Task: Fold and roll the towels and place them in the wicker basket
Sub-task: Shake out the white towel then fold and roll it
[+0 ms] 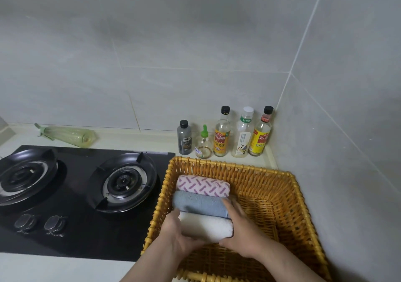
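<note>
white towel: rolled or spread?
Rolled. The white towel is a compact cylinder, gripped at its ends by the left hand and right hand, inside the basket beside the blue towel.

Right of your right hand point(243, 231) the wicker basket point(282, 197) floor is wide open. Just past the white towel point(206, 227) in your hands, the blue towel point(199, 203) and patterned towel point(202, 186) block the way; basket wall sits tight beside your left hand point(173, 236).
</note>
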The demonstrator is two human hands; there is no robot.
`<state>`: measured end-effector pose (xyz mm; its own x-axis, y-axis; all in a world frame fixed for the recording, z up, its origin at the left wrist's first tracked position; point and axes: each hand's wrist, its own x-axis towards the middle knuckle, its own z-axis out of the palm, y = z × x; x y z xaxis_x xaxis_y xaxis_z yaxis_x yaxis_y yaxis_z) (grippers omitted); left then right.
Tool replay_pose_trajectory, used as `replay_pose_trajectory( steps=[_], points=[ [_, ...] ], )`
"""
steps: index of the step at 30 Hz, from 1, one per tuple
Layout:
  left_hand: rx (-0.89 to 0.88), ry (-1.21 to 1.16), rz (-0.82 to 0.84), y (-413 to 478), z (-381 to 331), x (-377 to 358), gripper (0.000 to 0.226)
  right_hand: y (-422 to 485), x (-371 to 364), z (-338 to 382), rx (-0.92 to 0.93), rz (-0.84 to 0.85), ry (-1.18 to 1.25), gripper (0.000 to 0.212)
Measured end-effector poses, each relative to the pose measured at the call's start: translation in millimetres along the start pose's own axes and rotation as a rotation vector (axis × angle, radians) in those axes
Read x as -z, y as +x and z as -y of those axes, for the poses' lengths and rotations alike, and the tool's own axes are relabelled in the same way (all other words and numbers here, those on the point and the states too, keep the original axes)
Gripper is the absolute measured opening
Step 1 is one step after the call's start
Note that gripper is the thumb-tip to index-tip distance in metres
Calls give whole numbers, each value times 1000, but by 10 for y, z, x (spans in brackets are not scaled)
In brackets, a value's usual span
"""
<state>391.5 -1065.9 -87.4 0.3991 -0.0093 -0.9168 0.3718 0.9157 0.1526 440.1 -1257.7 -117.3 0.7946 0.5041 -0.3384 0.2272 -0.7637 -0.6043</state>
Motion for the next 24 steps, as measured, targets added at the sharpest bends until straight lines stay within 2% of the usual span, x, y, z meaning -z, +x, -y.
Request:
replay_pose_trajectory(
  steps=[2, 5, 7, 9, 11, 13, 16, 18, 20, 24],
  points=[
    [42, 6, 45, -36, -22, 27, 60, -38, 51, 41, -13, -24, 62, 110],
    [54, 40, 90, -59, -57, 99, 68, -117, 108, 90, -99, -67, 291, 97],
    [39, 129, 184, -151, -54, 128, 69, -183, 142, 101, -171, -96, 378, 89],
    [-23, 260, 183, -297, -69, 141, 74, -244, 185, 116, -201, -109, 422, 78],
    [-222, 415, 158, -502, -95, 142, 59, -303, 249, 182, -199, -111, 456, 64],
    [-564, 643, 162, -678, -123, 144, 42, -350, 332, 275, -179, -112, 474, 48],
    [-1128, 1238, 87, -852, -235, 249, 42, -407, 473, 444, -141, -130, 469, 40],
    [-1368, 1585, 42, -947, -305, 323, 48, -422, 544, 543, -108, -148, 470, 42],
    [-1458, 1724, 28, -1042, -347, 384, 57, -439, 589, 645, -63, -160, 480, 42],
    [-1450, 1825, -58, -1238, -407, 608, 62, -466, 583, 795, 6, -161, 519, 38]
  ],
)
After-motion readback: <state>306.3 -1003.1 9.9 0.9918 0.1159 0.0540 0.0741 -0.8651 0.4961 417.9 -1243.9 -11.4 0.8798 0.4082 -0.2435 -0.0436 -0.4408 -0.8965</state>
